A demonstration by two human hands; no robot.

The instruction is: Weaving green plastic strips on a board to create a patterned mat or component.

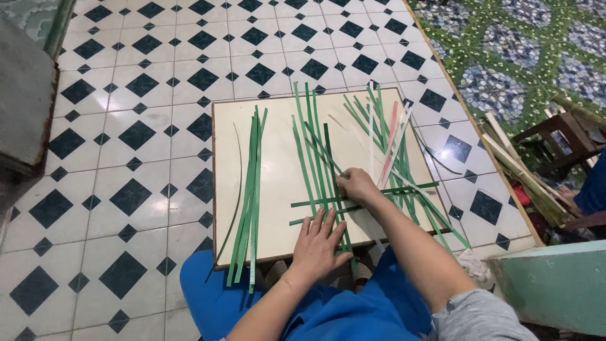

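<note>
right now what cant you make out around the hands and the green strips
- Head view: the crossing of the green strips under the left hand, covered by its palm.
- What the right hand pinches, hidden by its fingers.
- The board's near edge, behind the arms and blue cloth.
- The wooden stool, cut off by the frame's right edge.

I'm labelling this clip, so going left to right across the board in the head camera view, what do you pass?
Thin dark strip → bundle of green strips → left hand flat on crossed green strips → right hand → pile of green, white and pink strips.
</note>
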